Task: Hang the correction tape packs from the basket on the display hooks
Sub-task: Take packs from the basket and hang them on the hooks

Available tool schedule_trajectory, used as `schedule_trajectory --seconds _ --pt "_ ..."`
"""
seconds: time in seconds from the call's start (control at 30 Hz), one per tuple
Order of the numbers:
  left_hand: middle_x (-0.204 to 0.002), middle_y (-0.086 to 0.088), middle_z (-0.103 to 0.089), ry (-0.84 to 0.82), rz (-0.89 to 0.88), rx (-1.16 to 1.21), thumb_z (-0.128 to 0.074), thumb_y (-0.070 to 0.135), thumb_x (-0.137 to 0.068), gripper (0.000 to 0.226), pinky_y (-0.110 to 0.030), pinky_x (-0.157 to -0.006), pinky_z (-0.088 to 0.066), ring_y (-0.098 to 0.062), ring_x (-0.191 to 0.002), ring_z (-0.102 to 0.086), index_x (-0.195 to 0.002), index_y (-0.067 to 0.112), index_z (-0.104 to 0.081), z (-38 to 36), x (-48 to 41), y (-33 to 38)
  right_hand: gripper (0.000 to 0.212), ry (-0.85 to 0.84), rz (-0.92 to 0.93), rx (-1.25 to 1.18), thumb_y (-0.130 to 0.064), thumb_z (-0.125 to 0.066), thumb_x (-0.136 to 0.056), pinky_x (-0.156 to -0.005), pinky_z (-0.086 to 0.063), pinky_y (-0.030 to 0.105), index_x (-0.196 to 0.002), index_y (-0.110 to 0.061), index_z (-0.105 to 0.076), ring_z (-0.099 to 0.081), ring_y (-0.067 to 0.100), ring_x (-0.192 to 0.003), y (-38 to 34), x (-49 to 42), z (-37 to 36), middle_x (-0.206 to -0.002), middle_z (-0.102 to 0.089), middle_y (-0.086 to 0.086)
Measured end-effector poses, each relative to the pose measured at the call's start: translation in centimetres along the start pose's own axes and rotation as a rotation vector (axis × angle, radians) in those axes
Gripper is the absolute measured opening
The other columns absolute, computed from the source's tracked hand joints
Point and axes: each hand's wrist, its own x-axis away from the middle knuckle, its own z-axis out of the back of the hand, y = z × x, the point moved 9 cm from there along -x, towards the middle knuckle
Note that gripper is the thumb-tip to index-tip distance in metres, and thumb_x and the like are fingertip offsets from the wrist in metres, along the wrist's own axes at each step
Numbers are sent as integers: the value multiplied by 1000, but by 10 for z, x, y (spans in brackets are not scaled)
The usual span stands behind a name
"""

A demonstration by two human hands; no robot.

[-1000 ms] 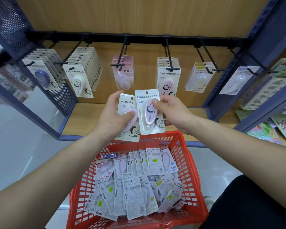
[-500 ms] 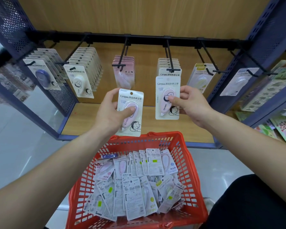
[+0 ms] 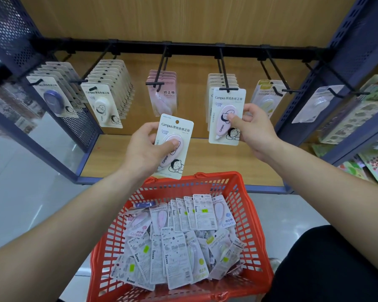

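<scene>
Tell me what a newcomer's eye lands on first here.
The red basket at bottom centre, heaped with correction tape packs. Above it, the left hand holds one pink pack upright, while the right hand holds another pack at the tip of a display hook.

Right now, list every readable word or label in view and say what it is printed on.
"Campus 原纸色修正带", "GOOD TIME": pack in the left hand.
"Campus 原纸色修正带": pack in the right hand, at its hook.
"Campus 原纸色修正带": front white pack on the second hook.
"修正带": pink hanging pack.
"修正带 Campus": packs in the basket.
Back-label small print and right-hand hanging packs: too blurred.
</scene>
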Motion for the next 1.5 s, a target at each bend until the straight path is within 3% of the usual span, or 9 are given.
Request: schedule_trajectory --seconds 0.4,0.6,0.73,0.8,0.97,1.13,1.23,1.4,1.5 --pt "-95 6 -80 -10 -1 49 -79 7 -88 37 -25 -58 -59 -9 -79 -77 -120 12 -62 0 -2 -1 19 26 -52 90 -34 -66 -98 -87 -61 52 -112 -21 -65 -76 19 -93 6 -5 -2 -99 -79 -3" --pt "-103 1 -76 -2 -37 -1 -82 9 -85 34 -14 -64 -55 0 -78 -73 -115 12 -67 -2 -6 0 49 135 -198 229 -56 -70 -89 -79 -64 48 -79 -11 -53 -75 35 -91 16 -12 1 -87 -66 16" --pt "-102 0 -76 -32 -27 -29 -79 6 -86 33 -22 -71 -56 -6 -83 -73 -115 14 -66 -6 -6 -2 65 75 -311 452 -56 -66 -91 -85 -62 52 -111 5 -66 -72 36 -86 33 -1 3 -89 -66 13" --pt "-101 0 -77 -41 -18 -34 -79 5 -86 34 -35 -82 -59 -14 -92 -74 -116 16 -66 -7 -7 -2 57 15 -263 544 -53 -68 -91 -82 -59 49 -107 2 -65 -61 31 -78 33 7 0 -81 -61 9" --pt "-99 0 -79 -82 0 7 -80 7 -86 32 -42 -90 -59 -19 -97 -76 -113 17 -66 -16 -5 1 21 -424 -109 291 -31 -67 -98 -79 -57 34 -107 -13 -70 -73 19 -95 5 45 -61 -110 -76 5" --pt "-92 7 -80 -82 -46 43 -79 10 -88 29 -32 -84 -56 -6 -86 -75 -113 19 -67 -22 1 15 29 -441 19 186 -13 -71 -96 -83 -57 23 -125 -12 -69 -74 11 -103 -8 54 -81 -111 -78 1" --pt "-87 9 -79 -33 -118 -74 -80 17 -88 31 -27 -82 -52 2 -78 -70 -116 20 -67 -16 1 25 31 -396 29 182 -14 -74 -93 -91 -59 34 -124 -12 -70 -75 15 -103 -9 49 -72 -110 -79 2" --pt "-118 10 -71 -103 -295 -693 -73 37 -91 35 -28 -94 -50 -8 -103 -66 -124 26 -68 -11 -1 36 13 -168 64 159 -15 -73 -94 -91 -60 45 -105 -22 -70 -76 14 -96 -13 30 -35 -101 -80 -1" --pt "-129 8 -68 -149 -312 -845 -70 41 -91 42 -30 -97 -47 -12 -113 -63 -130 26 -65 -6 -4 33 9 -61 57 117 -18 -66 -99 -95 -58 47 -106 -24 -65 -75 15 -100 -10 19 -16 -104 -78 -3"
